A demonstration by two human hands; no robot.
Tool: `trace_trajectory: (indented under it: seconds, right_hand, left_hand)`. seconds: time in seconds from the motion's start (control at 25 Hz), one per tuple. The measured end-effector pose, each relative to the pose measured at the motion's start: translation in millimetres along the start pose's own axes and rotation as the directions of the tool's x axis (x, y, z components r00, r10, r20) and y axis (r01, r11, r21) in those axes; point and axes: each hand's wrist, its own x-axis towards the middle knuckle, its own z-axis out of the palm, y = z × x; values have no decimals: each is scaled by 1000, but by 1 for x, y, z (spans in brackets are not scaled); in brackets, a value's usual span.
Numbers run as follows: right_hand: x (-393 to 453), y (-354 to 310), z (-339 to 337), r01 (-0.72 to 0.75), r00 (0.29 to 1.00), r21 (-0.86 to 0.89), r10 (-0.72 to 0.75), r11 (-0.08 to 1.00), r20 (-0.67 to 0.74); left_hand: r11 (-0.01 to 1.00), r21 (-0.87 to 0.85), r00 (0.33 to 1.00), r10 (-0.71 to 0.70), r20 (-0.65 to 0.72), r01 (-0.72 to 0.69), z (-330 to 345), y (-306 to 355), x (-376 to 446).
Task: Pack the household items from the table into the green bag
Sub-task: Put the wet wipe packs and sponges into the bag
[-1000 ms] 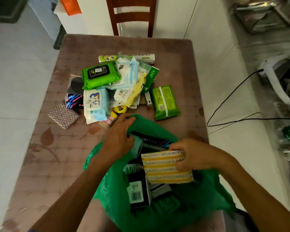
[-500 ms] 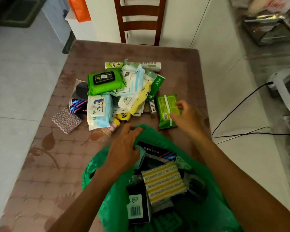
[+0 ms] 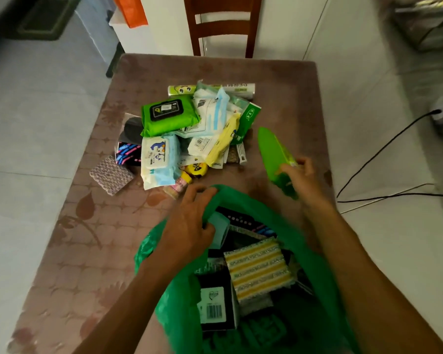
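The green bag (image 3: 179, 310) lies open at the near edge of the brown table (image 3: 69, 238). Inside it show a yellow-striped sponge pack (image 3: 258, 268) and a black box with a barcode label (image 3: 215, 306). My left hand (image 3: 189, 226) grips the bag's far rim and holds it open. My right hand (image 3: 301, 178) holds a flat green wipes pack (image 3: 272, 154) tilted on edge above the table, right of the bag's mouth. A pile of household items (image 3: 189, 134) lies in the table's middle: a green wipes pack with a black lid, a blue baby-wipes pack, masks, a yellow packet.
A brown wooden chair (image 3: 221, 25) stands at the table's far edge. A patterned scrub pad (image 3: 111, 175) lies left of the pile. Black cables (image 3: 384, 149) run across the white floor at right. An orange bag (image 3: 131, 10) hangs at the back left.
My right hand left the sponge pack in the bag, reached to the green wipes pack right of the pile, and has lifted it on edge. My left hand stayed on the rim.
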Motion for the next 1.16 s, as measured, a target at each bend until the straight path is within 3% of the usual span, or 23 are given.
trace_trajectory:
  seconds: [0.08, 0.16, 0.24, 0.32, 0.44, 0.52, 0.6, 0.64, 0.72, 0.8, 0.84, 1.0, 1.08, 1.16]
  right_hand:
    - [-86, 2, -38, 34, 981, 186, -68, 982, 180]
    - [-156, 6, -48, -48, 927, 281, -61, 959, 369]
    - [-189, 32, -32, -154, 892, 192, 53, 969, 449]
    - [-193, 56, 1, -154, 951, -18, 153, 988, 269]
    - [-181, 64, 45, 64, 998, -256, -67, 965, -4]
    - [-183, 55, 51, 267, 946, -445, -321, 855, -49]
    - [-197, 53, 28, 382, 829, -609, -549, 695, -107]
    - [-205, 51, 9, 320, 791, -698, -586, 641, -175]
    - [-212, 58, -34, 68, 847, -766, -442, 639, -294]
    - [-212, 64, -60, -84, 957, -665, -126, 742, -262]
    - [-213, 66, -63, -92, 977, -556, -32, 826, -209]
    - [-211, 44, -50, 136, 962, -102, -156, 985, -225]
    - [-205, 4, -42, 245, 945, 71, -222, 967, -242]
    - [-210, -49, -40, 370, 915, 204, -317, 906, -251]
  left_hand:
    - [998, -53, 1000, -29, 8, 30, 3, 7, 9]
    - [997, -73, 1000, -13, 28, 15, 3, 11, 18]
    - [998, -53, 999, 38, 36, -36, 0, 11, 19]
    - [997, -38, 997, 66, 48, -64, -4, 8, 13]
    - [993, 14, 993, 117, -16, -117, -10, 1, -5]
    - [987, 110, 990, 127, -63, -120, -14, -7, -26]
    - [988, 153, 995, 32, -90, -18, -14, -16, -51]
    - [990, 125, 994, -49, -95, 61, -13, -21, -66]
    - [974, 29, 972, -222, -82, 225, -11, -25, -92]
    - [929, -44, 928, -369, -58, 367, -8, -30, -104]
    - [907, -76, 907, -419, -41, 415, -8, -30, -108]
    - [765, -439, 838, -543, -48, 471, -26, -20, -111]
    - [666, -588, 827, -562, 8, 459, -38, -5, -100]
    - [627, -690, 860, -510, -14, 361, -57, 21, -78]
